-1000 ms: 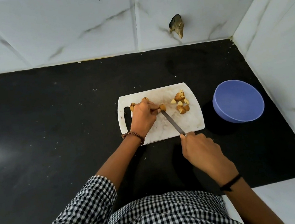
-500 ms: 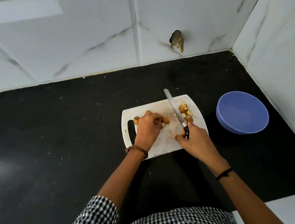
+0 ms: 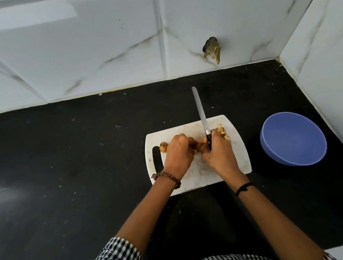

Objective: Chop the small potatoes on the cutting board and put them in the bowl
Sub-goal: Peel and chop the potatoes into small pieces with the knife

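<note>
A white cutting board (image 3: 194,180) lies on the black counter. My left hand (image 3: 177,156) is closed over a small potato (image 3: 197,146) near the board's middle. My right hand (image 3: 218,153) grips the black handle of a knife (image 3: 201,115), whose blade points away from me over the board's far edge. The two hands touch around the potato. One whole small potato (image 3: 163,147) sits by the board's handle slot. Chopped potato pieces (image 3: 223,133) lie at the board's far right, partly hidden by my right hand. A blue bowl (image 3: 292,138), with nothing in it, stands right of the board.
White marble-pattern tiled walls (image 3: 90,42) close the counter at the back and on the right. A brownish chipped spot (image 3: 212,50) marks the back wall. Black counter (image 3: 62,164) stretches to the left of the board.
My right hand moved in from the board's near edge to beside my left hand, and the knife swung from pointing left at the potato to pointing away from me.
</note>
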A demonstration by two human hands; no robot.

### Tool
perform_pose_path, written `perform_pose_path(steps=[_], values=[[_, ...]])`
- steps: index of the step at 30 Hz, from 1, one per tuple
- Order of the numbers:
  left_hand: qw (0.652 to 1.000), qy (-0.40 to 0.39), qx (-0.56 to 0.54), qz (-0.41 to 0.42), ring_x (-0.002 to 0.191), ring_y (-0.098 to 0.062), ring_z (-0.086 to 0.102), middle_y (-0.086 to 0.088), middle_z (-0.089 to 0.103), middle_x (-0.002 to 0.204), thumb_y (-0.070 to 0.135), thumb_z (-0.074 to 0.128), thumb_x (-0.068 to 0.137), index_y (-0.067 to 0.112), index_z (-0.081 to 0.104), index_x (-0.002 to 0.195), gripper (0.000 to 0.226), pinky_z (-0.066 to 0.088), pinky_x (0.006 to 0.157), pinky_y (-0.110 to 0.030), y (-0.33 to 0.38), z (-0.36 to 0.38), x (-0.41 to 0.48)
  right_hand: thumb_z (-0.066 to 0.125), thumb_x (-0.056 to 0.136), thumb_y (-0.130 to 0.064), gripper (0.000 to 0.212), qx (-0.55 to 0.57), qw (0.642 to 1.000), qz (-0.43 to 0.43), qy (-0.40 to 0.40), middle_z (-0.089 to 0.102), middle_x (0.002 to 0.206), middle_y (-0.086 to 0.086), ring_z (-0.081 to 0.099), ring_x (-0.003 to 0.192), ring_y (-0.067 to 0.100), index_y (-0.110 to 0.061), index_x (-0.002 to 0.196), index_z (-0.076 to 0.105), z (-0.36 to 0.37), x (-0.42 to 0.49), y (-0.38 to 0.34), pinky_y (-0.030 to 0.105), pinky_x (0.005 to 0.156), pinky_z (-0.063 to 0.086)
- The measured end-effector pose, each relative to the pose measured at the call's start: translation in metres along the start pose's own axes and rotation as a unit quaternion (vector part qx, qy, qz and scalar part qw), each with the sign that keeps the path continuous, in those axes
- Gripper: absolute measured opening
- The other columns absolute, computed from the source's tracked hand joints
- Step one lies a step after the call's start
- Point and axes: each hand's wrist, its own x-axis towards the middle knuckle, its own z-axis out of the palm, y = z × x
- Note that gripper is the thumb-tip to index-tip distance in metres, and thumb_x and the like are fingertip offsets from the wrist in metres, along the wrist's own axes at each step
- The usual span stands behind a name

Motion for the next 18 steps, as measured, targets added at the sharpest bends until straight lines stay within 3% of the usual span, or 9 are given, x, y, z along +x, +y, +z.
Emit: perform_pose_path(steps=[4,9,13,18], values=[[0.997,0.002,-0.074,-0.013,0.09,-0.017,0.064,-0.004,0.07,0.093,0.0,0.07,0.08,0.012,0.074,0.1,0.024,0.054,0.083,-0.027,0.004,0.004,0.002,0.062,0.093,-0.011,0.016,0.042,0.999,-0.012,0.025,0.063,0.096,0.001,0.061,0.087,0.015,-0.011,0.107,0.053,-0.012,0.0,0.006,0.022,0.075,0.046],[0.978,-0.015,-0.202,-0.05,0.092,-0.007,0.067,-0.003,0.073,0.101,0.001,0.069,0.082,0.009,0.072,0.107,0.026,0.051,0.086,-0.013,0.026,0.009,0.007,0.064,0.093,-0.011,0.017,0.041,0.998,-0.017,0.046,0.064,0.098,0.0,0.063,0.09,0.014,-0.013,0.106,0.054,-0.033,-0.002,0.014,0.022,0.079,0.048],[0.961,-0.047,-0.26,-0.08,0.096,-0.006,0.067,-0.001,0.073,0.104,0.002,0.068,0.084,0.012,0.071,0.109,0.027,0.053,0.09,-0.021,0.036,0.018,0.012,0.066,0.093,-0.016,0.028,-0.01,0.999,-0.013,0.041,0.062,0.108,0.003,0.063,0.099,0.016,-0.013,0.117,0.051,-0.042,-0.001,0.017,0.021,0.079,0.046],[0.961,-0.033,-0.251,-0.107,0.093,-0.007,0.067,-0.002,0.073,0.101,-0.001,0.066,0.083,0.01,0.073,0.106,0.026,0.053,0.089,-0.02,0.027,0.018,0.01,0.067,0.092,-0.015,0.022,0.009,0.999,-0.031,0.016,0.061,0.099,-0.005,0.061,0.093,0.011,-0.016,0.108,0.052,-0.038,0.0,0.023,0.02,0.079,0.045]])
